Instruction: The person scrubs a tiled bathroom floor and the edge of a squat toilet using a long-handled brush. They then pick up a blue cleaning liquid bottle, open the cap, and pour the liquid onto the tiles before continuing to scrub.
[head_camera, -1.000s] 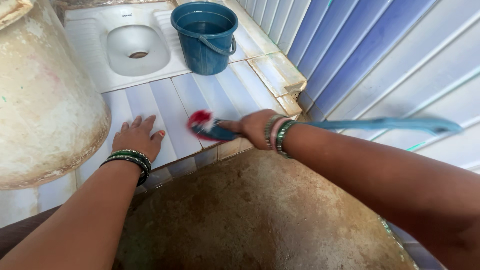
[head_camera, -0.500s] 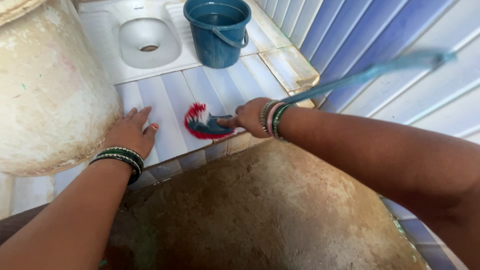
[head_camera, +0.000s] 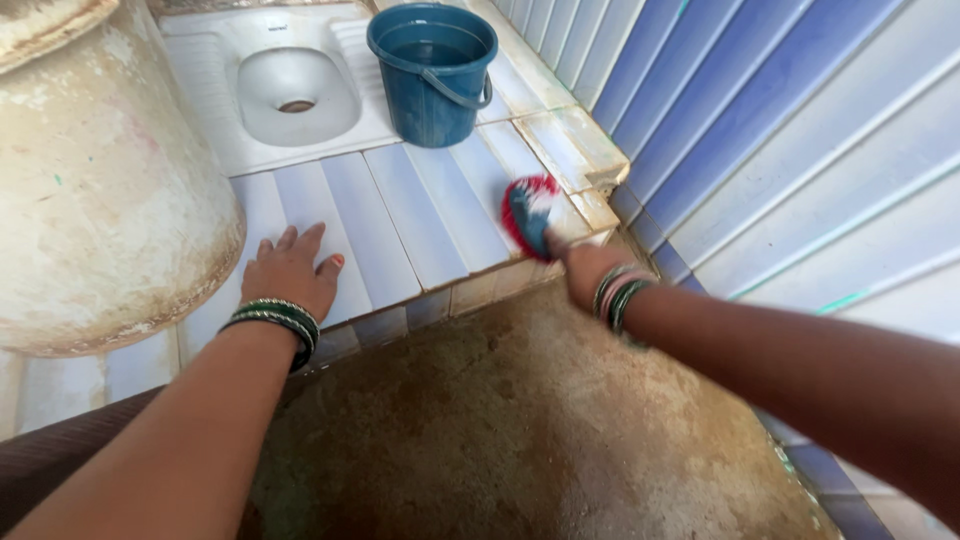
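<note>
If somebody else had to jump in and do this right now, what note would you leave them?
Left hand: flat on the striped tile step, fingers spread, holding nothing, beside the big pale tank.
Right hand: gripping a brush, its red and blue head pressed on the tiles near the step's right edge, by the blue striped wall.
Blue bucket: holds water, stands on the step behind the brush, next to the white squat pan.
Done: cannot tell which tiles are already scrubbed.
Left: the brown floor below the step looks stained and rough.
</note>
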